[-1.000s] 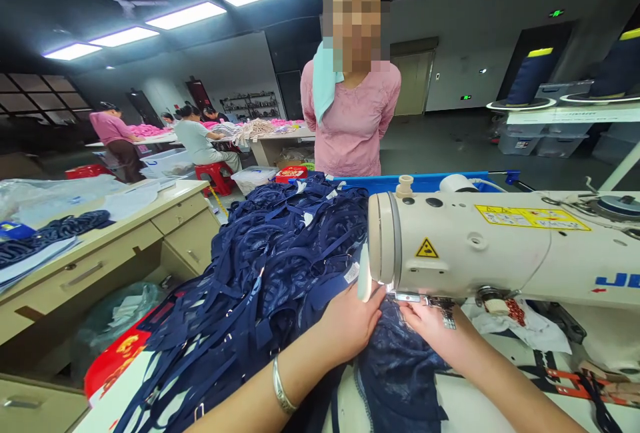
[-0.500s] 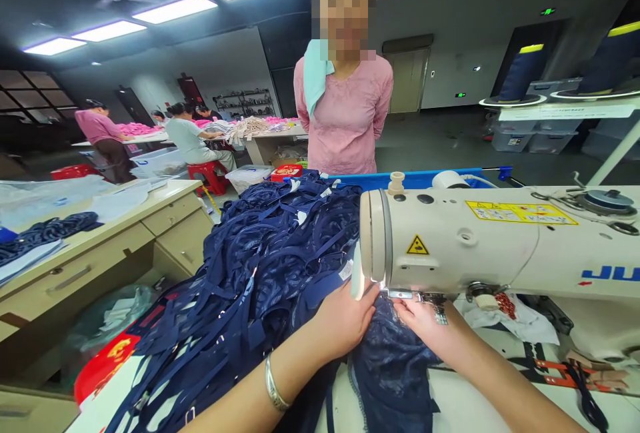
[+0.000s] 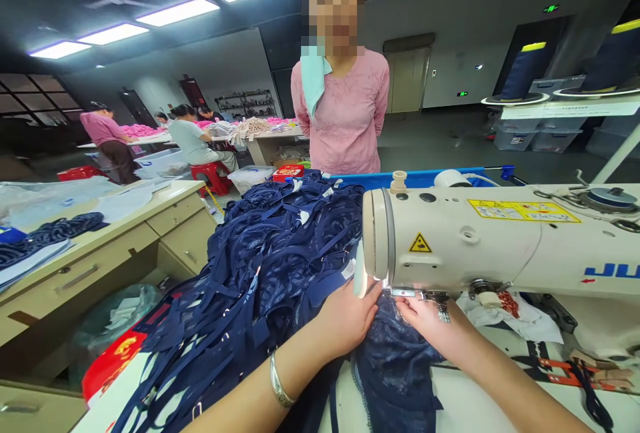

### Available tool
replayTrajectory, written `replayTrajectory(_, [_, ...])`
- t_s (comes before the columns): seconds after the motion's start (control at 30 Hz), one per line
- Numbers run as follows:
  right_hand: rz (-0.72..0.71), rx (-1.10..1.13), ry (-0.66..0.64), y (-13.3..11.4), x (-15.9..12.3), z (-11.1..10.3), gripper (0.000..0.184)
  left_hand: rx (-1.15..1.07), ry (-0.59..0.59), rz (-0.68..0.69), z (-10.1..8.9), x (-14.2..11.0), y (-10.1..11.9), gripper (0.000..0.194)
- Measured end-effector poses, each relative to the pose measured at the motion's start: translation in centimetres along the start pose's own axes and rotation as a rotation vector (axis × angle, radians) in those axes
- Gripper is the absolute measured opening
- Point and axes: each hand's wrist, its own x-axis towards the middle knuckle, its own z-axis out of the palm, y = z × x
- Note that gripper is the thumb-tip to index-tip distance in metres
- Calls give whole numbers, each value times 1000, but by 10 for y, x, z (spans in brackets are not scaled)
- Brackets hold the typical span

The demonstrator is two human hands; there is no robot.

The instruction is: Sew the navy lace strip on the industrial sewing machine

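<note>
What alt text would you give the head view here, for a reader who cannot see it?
Left hand and right hand press a navy lace piece flat under the head of a cream sewing machine. A heap of navy strappy garments lies to the left; a person in a pink top stands behind the machine.

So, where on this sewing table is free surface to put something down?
Bare white table shows only right of the right hand, in front of the sewing machine, up to the red strap. Crowded: the navy garment pile fills everything beside the left hand, and lace fabric lies between both forearms.
</note>
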Motion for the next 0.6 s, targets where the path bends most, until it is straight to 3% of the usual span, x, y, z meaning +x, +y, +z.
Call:
replayTrajectory(0.2, [22,-7,-26,-5,6,-10,27,-7,-6,5,-3,-1,1,28])
replayTrajectory(0.6, [-33,75,110,6,3,7,28,-28,-6,-6,-5,-1,2,26])
